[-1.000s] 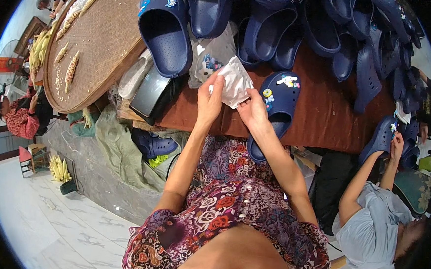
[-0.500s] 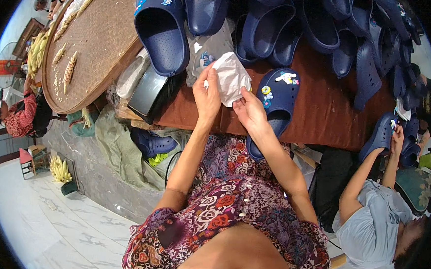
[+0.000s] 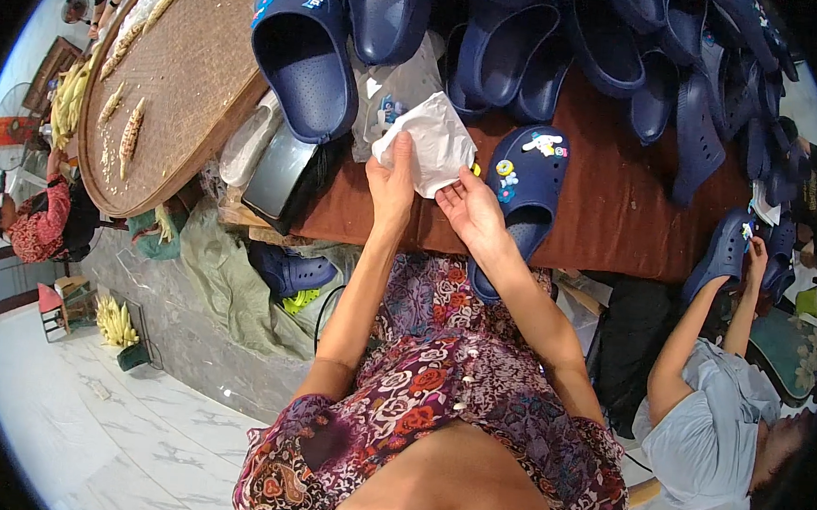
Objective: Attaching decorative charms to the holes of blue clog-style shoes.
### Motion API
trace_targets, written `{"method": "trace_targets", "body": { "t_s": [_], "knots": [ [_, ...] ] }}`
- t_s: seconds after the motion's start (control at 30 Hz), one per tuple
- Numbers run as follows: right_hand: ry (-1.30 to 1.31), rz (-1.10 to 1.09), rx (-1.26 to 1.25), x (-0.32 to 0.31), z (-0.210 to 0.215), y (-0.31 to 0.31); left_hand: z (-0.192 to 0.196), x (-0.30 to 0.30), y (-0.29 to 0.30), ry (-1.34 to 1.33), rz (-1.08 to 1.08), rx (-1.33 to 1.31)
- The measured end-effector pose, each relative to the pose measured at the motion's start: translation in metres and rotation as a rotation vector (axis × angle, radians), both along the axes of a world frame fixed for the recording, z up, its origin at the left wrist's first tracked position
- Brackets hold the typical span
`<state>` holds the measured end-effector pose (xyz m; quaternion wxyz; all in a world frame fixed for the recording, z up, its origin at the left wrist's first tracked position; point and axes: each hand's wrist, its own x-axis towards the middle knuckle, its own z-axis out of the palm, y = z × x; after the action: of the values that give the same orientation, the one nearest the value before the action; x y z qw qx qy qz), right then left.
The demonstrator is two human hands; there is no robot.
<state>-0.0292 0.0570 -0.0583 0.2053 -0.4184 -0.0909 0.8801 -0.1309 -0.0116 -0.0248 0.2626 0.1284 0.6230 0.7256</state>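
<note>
A crumpled white sheet, paper or thin plastic, (image 3: 427,142) is stretched between my hands over the near edge of the table. My left hand (image 3: 392,184) pinches its left side, thumb lying on top. At its lower right corner my right hand (image 3: 470,207) grips the edge with curled fingers; a small yellow bit shows by the thumb, too small to name. Just right of that hand lies a navy clog (image 3: 527,192) with cartoon charms on its upper. Behind the sheet is a clear plastic bag (image 3: 381,90) with colourful small pieces.
Many navy clogs (image 3: 510,51) are heaped across the brown-covered table (image 3: 608,211). Another decorated clog (image 3: 303,71) sits at the left, near a black box (image 3: 287,177) and a round woven tray (image 3: 186,64) with corn. On the right a co-worker (image 3: 713,404) handles a clog (image 3: 722,251).
The white sheet has shifted slightly left, and my left thumb now lies flatter across it. A yellow bit has come into sight by my right thumb.
</note>
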Motion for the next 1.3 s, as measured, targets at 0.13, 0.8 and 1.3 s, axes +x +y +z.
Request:
{"method": "trace_targets", "body": {
  "t_s": [0.13, 0.8, 1.3],
  "knots": [
    [-0.006, -0.006, 0.018, -0.001, 0.001, -0.003, 0.003, 0.002, 0.004, 0.026, 0.079, 0.036],
    [0.033, -0.069, 0.049, 0.004, 0.017, -0.013, -0.009, 0.009, 0.023, 0.188, 0.250, 0.141],
    [0.039, -0.009, 0.062, 0.008, 0.005, -0.005, -0.014, 0.010, 0.009, 0.185, -0.001, -0.002]
  ]
}}
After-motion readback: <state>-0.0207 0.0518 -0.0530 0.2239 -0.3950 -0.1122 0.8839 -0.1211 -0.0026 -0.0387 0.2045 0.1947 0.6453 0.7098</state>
